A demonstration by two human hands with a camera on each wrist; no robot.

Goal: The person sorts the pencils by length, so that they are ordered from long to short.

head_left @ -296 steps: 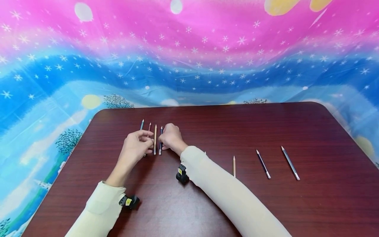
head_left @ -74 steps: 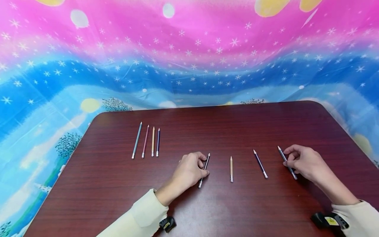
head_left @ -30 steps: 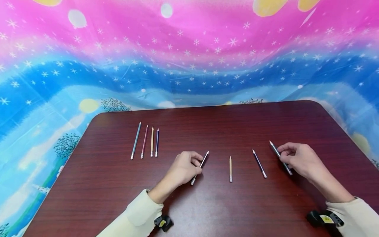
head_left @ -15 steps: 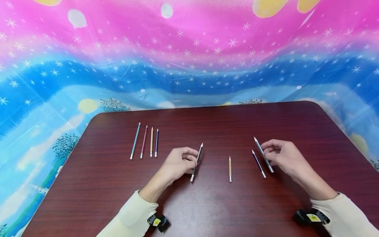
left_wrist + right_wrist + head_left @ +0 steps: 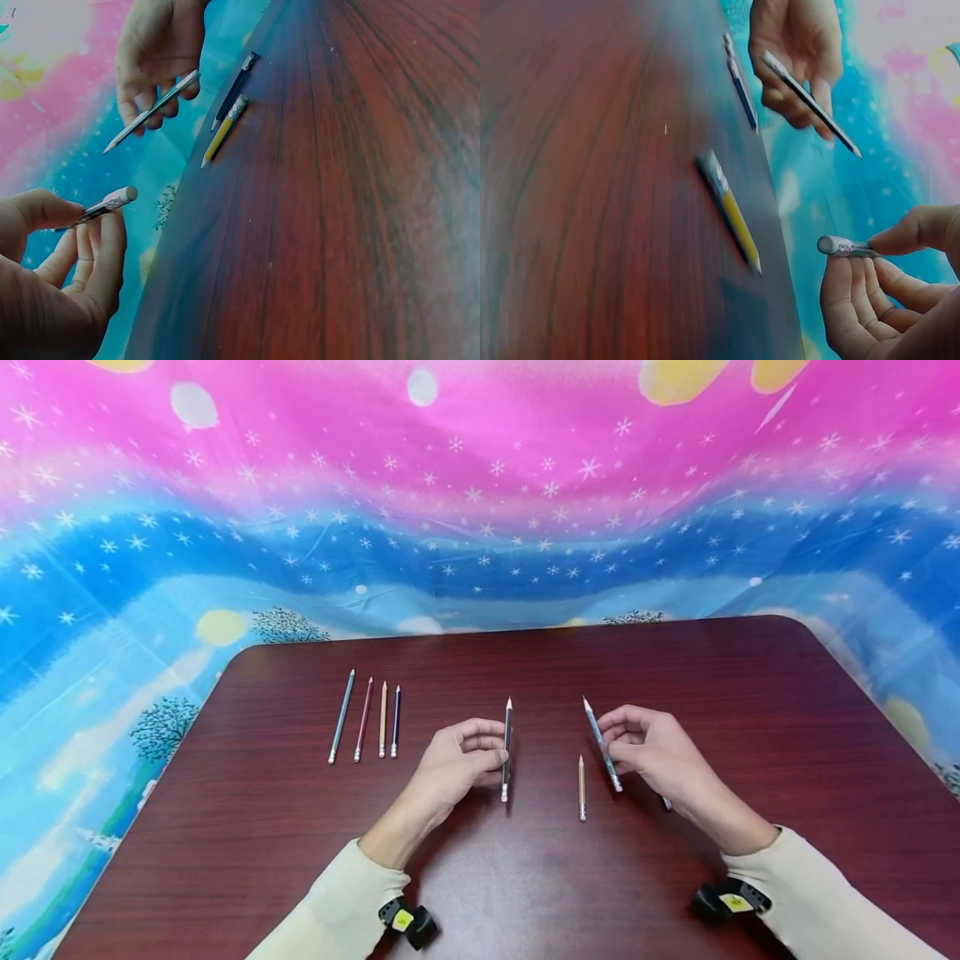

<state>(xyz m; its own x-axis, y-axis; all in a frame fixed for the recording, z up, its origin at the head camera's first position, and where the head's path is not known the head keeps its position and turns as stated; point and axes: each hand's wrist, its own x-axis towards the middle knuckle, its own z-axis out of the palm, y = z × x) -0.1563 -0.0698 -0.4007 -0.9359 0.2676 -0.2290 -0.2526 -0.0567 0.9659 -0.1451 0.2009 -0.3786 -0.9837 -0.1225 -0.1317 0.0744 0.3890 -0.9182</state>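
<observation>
In the head view, my left hand [image 5: 457, 764] pinches a black pencil [image 5: 507, 731] between thumb and fingers, its tip pointing away and its white eraser toward me. To the right, my right hand [image 5: 656, 752] pinches a grey-blue pencil [image 5: 597, 735], tilted with its tip to the upper left. Both pencils are held above the table, as the left wrist view also shows. Between the hands a short yellow pencil [image 5: 581, 793] lies on the table, just left of the grey-blue one's eraser. A dark blue pencil [image 5: 667, 804] is mostly hidden behind my right hand.
On the left of the dark red table [image 5: 480, 877] lie a teal pencil [image 5: 342, 717], a red pencil [image 5: 363, 720], a wood-coloured pencil [image 5: 383, 720] and a dark blue pencil [image 5: 396, 721], side by side. A printed cloth [image 5: 480, 485] hangs behind the table.
Both hands have left the left-hand row and gripped the black and grey-blue pencils. The right hand has carried its pencil left past the dark blue one; the left hand has raised and straightened the black one.
</observation>
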